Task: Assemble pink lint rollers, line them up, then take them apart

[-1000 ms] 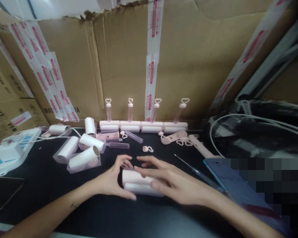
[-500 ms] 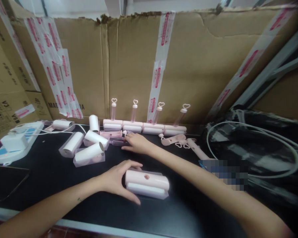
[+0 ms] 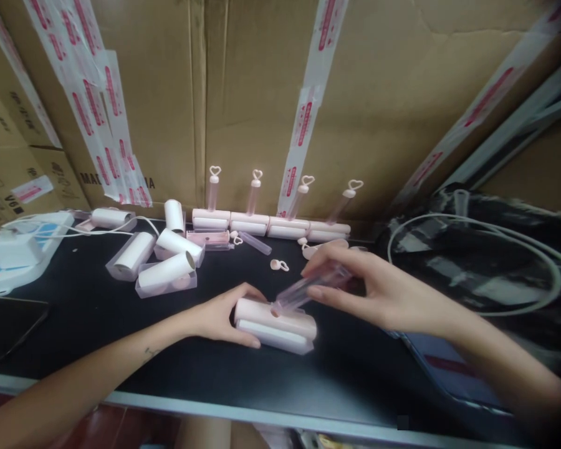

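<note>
My left hand [image 3: 224,317] is closed around the left end of a pink-and-white cylinder case [image 3: 294,321] lying on the black table. The case has a small round hole in its pink top. Pinched in my right hand [image 3: 355,280] is a clear pink tube [image 3: 299,292], held at a slant. The tube's lower end is at the hole; I cannot tell whether it is inside. Behind the case lies a pink heart-loop cap [image 3: 279,265], and a second clear tube [image 3: 255,242] rests farther back.
Several similar cases with upright heart-topped tubes [image 3: 254,198] line the cardboard wall [image 3: 257,93]. White rolls in clear trays [image 3: 166,276] lie to the left, beside a power strip [image 3: 51,249] and a dark phone [image 3: 9,327]. A white cable [image 3: 477,218] loops at the right.
My right hand has come back from the rear parts with a clear tube and brought it to the case. My left hand has closed on the case's end. The view has tilted down.
</note>
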